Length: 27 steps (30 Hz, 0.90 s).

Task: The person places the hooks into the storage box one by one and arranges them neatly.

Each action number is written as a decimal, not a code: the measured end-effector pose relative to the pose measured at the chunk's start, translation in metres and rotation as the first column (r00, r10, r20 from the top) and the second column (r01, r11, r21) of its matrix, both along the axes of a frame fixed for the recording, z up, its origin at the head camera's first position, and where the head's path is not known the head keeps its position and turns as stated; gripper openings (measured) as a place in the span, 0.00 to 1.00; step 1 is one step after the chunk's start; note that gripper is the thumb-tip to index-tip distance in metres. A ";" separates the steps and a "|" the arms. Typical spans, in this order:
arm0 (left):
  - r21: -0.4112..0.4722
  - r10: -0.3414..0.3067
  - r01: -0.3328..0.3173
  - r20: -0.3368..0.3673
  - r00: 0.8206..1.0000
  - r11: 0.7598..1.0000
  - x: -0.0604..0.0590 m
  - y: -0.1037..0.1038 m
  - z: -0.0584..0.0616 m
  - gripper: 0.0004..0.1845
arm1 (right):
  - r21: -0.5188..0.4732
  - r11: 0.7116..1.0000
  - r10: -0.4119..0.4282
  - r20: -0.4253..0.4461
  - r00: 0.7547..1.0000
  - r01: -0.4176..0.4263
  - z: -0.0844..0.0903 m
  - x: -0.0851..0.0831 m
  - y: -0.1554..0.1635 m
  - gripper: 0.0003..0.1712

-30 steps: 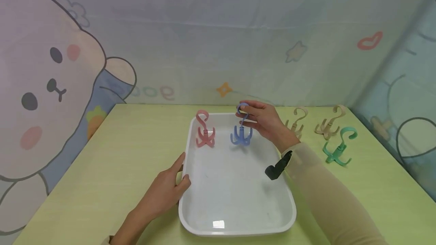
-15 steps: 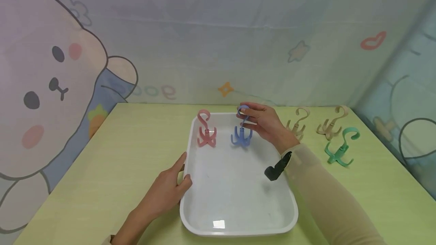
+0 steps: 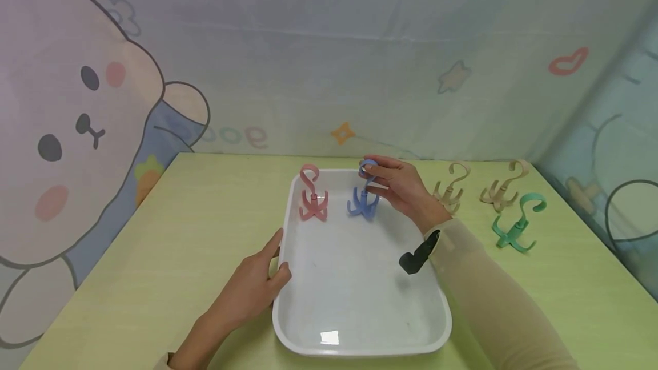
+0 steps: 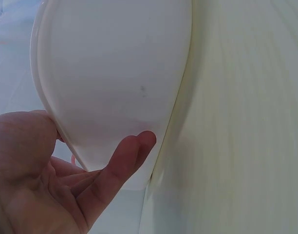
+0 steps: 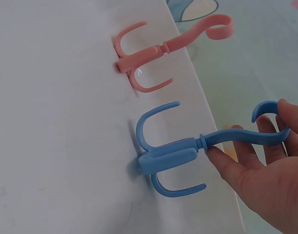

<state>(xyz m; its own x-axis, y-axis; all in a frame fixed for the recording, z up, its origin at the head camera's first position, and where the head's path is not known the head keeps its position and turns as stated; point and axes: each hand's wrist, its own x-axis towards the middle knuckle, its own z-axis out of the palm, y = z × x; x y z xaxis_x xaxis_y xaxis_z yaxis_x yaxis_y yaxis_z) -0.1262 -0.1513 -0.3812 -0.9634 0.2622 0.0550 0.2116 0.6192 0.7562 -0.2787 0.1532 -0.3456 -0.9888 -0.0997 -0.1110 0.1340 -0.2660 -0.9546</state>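
- Head view: the right hand point(image 3: 403, 187) is pinching the top loop of the blue hook point(image 3: 364, 198), holding it upright with its prongs standing on the floor of the white tray point(image 3: 360, 278) at the far end, just beside the pink hook point(image 3: 312, 197), which is standing on its own prongs. The grip high on the loop is keeping the prongs free to sit flat. The left hand point(image 3: 254, 287) is lying against the tray's left rim, fingers relaxed and straight, thumb on the rim, seemingly steadying it. On the desk point(image 3: 169, 244) to the right, well apart from the tray, two beige hooks point(image 3: 447, 190) and a green hook point(image 3: 516, 222) are standing.
- Left wrist view: the left hand point(image 4: 66, 190) is lying loose and holding nothing, a fingertip touching the tray's point(image 4: 110, 73) outer wall.
- Right wrist view: the fingers point(image 5: 285, 124) are curling round the blue hook's point(image 5: 188, 148) loop, its prongs touching the tray, the pink hook point(image 5: 154, 53) next to it.
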 end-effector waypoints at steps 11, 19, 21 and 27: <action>-0.023 -0.001 0.000 -0.002 1.000 1.000 -0.001 0.001 0.001 0.39 | 0.031 0.999 0.009 0.009 1.000 -0.009 -0.002 0.000 0.002 0.26; -0.027 -0.001 0.000 0.000 1.000 1.000 -0.001 0.000 0.000 0.39 | 0.075 0.996 0.047 0.004 0.999 -0.047 -0.003 0.003 0.002 0.25; -0.034 0.002 -0.002 -0.005 1.000 0.999 -0.001 0.000 0.000 0.39 | 0.074 0.997 0.039 -0.002 0.999 -0.039 -0.003 0.004 0.001 0.26; -0.040 0.011 -0.011 -0.010 1.000 0.999 -0.001 0.001 0.000 0.39 | 0.029 0.999 0.016 -0.011 1.000 -0.015 0.000 0.005 0.004 0.29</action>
